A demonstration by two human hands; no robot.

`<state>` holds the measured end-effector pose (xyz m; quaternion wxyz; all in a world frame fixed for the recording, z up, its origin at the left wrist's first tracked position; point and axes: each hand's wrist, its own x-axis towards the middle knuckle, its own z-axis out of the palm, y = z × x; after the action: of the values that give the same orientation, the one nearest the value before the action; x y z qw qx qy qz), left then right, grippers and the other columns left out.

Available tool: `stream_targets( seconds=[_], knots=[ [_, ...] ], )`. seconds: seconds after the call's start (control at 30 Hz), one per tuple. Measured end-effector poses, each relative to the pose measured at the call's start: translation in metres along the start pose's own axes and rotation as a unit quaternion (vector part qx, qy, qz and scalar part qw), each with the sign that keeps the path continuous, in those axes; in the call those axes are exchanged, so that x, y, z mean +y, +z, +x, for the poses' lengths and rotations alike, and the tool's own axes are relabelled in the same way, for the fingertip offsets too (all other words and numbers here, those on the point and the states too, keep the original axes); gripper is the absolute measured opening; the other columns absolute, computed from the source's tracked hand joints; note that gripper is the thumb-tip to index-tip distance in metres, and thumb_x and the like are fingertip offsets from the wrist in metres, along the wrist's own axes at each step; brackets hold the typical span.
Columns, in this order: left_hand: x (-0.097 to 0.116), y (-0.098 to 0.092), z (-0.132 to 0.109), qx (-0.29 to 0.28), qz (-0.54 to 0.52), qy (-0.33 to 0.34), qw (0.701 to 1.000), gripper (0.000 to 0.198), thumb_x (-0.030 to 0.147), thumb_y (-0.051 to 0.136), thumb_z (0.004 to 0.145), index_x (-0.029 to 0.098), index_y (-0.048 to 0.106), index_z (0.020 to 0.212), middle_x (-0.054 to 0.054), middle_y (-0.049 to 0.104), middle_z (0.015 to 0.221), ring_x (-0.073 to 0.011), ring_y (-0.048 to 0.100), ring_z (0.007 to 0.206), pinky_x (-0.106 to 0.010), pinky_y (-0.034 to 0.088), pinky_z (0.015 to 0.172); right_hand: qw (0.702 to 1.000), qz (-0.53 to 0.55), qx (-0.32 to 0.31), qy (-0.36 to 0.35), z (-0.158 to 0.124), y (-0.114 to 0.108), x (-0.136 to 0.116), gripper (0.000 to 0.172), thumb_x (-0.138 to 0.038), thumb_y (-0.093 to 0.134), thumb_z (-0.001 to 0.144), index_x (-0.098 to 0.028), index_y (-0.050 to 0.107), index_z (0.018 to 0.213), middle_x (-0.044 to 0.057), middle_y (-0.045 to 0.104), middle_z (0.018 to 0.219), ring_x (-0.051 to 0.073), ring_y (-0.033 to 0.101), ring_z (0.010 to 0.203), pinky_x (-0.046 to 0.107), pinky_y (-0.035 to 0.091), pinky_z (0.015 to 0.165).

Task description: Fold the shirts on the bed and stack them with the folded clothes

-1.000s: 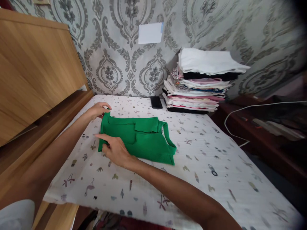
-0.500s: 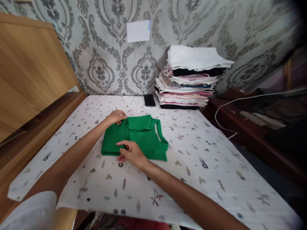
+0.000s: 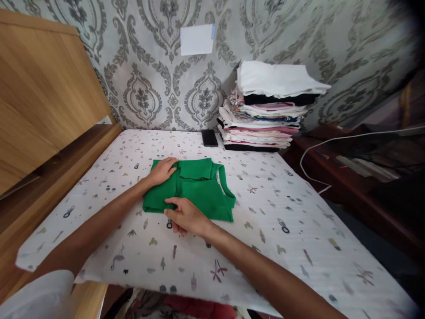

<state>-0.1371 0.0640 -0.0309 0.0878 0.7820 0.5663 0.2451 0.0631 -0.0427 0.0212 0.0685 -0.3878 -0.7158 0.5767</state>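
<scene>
A partly folded green garment (image 3: 202,192) lies on the white patterned cloth (image 3: 265,248), its neckline toward the right. My left hand (image 3: 163,171) rests on the garment's upper left part, palm down with the fingers extended. At the lower edge is my right hand (image 3: 187,215), its index finger stretched over the green fabric and its thumb apart from it. The lower fingers of that hand are curled and partly hidden. Neither hand has anything visibly gripped.
A tall stack of folded clothes (image 3: 265,119) stands at the back right, beside a dark phone (image 3: 209,138). Wooden furniture (image 3: 49,97) borders the left. A white cable (image 3: 335,139) crosses dark red furniture (image 3: 332,173) on the right.
My left hand has gone from pinching the garment's upper edge to lying flat on it. The left part of the garment now lies flatter. My right hand has shifted slightly right.
</scene>
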Motion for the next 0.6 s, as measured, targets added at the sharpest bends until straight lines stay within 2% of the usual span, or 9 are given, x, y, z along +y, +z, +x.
stream_targets(
  seconds=[0.07, 0.13, 0.2, 0.27, 0.33, 0.5, 0.6],
  knots=[
    [-0.008, -0.01, -0.001, 0.035, -0.017, -0.025, 0.999, 0.04, 0.024, 0.044, 0.093, 0.018, 0.055, 0.131, -0.011, 0.058, 0.136, -0.0233, 0.053, 0.125, -0.039, 0.04, 0.109, 0.984, -0.15, 0.071, -0.069, -0.006, 0.003, -0.01, 0.045, -0.024, 0.05, 0.093, -0.014, 0.054, 0.137, -0.001, 0.063, 0.062, 0.015, 0.061, 0.057, 0.026, 0.048, 0.058],
    [-0.021, -0.024, -0.002, 0.074, 0.001, -0.113, 0.991, 0.038, 0.023, 0.043, 0.093, 0.017, 0.054, 0.129, -0.011, 0.059, 0.131, -0.0216, 0.056, 0.12, -0.035, 0.044, 0.103, 0.935, -0.298, 0.121, -0.15, -0.004, 0.013, -0.018, 0.035, -0.022, 0.05, 0.094, -0.017, 0.061, 0.126, 0.005, 0.069, 0.085, 0.02, 0.065, 0.08, 0.03, 0.05, 0.069],
    [-0.034, -0.038, -0.004, 0.079, 0.034, -0.207, 0.975, 0.035, 0.023, 0.045, 0.091, 0.014, 0.055, 0.124, -0.012, 0.064, 0.116, -0.0223, 0.06, 0.109, -0.033, 0.048, 0.094, 0.878, -0.404, 0.128, -0.221, 0.006, 0.027, -0.022, 0.028, -0.021, 0.052, 0.093, -0.017, 0.062, 0.119, 0.01, 0.066, 0.104, 0.025, 0.062, 0.096, 0.034, 0.051, 0.074],
    [-0.044, -0.046, -0.008, 0.055, 0.051, -0.252, 0.965, 0.031, 0.028, 0.051, 0.089, 0.014, 0.058, 0.116, -0.009, 0.066, 0.096, -0.0234, 0.063, 0.095, -0.033, 0.049, 0.084, 0.839, -0.463, 0.123, -0.257, 0.02, 0.041, -0.022, 0.029, -0.022, 0.058, 0.09, -0.015, 0.059, 0.119, 0.013, 0.062, 0.11, 0.027, 0.059, 0.101, 0.036, 0.053, 0.075],
    [-0.047, -0.046, -0.013, 0.031, 0.055, -0.263, 0.963, 0.029, 0.036, 0.056, 0.087, 0.017, 0.06, 0.109, -0.005, 0.065, 0.085, -0.0234, 0.063, 0.088, -0.031, 0.049, 0.078, 0.824, -0.49, 0.127, -0.253, 0.033, 0.051, -0.018, 0.032, -0.022, 0.06, 0.09, -0.013, 0.056, 0.121, 0.013, 0.06, 0.107, 0.027, 0.058, 0.099, 0.037, 0.054, 0.073],
    [-0.038, -0.031, -0.021, 0.035, 0.076, -0.273, 0.958, 0.032, 0.046, 0.054, 0.088, 0.02, 0.061, 0.105, -0.011, 0.065, 0.105, -0.0268, 0.06, 0.101, -0.03, 0.045, 0.076, 0.801, -0.53, 0.117, -0.252, 0.042, 0.058, -0.013, 0.019, -0.014, 0.052, 0.092, -0.011, 0.058, 0.109, 0.015, 0.058, 0.105, 0.026, 0.057, 0.101, 0.034, 0.055, 0.071],
    [-0.036, -0.033, -0.016, 0.025, 0.063, -0.29, 0.955, 0.028, 0.046, 0.058, 0.083, 0.021, 0.062, 0.095, -0.009, 0.067, 0.097, -0.0269, 0.061, 0.097, -0.029, 0.043, 0.069, 0.796, -0.545, 0.107, -0.242, 0.039, 0.056, -0.017, 0.021, -0.01, 0.054, 0.09, -0.01, 0.057, 0.11, 0.017, 0.058, 0.108, 0.026, 0.059, 0.101, 0.033, 0.056, 0.069]
  ],
)
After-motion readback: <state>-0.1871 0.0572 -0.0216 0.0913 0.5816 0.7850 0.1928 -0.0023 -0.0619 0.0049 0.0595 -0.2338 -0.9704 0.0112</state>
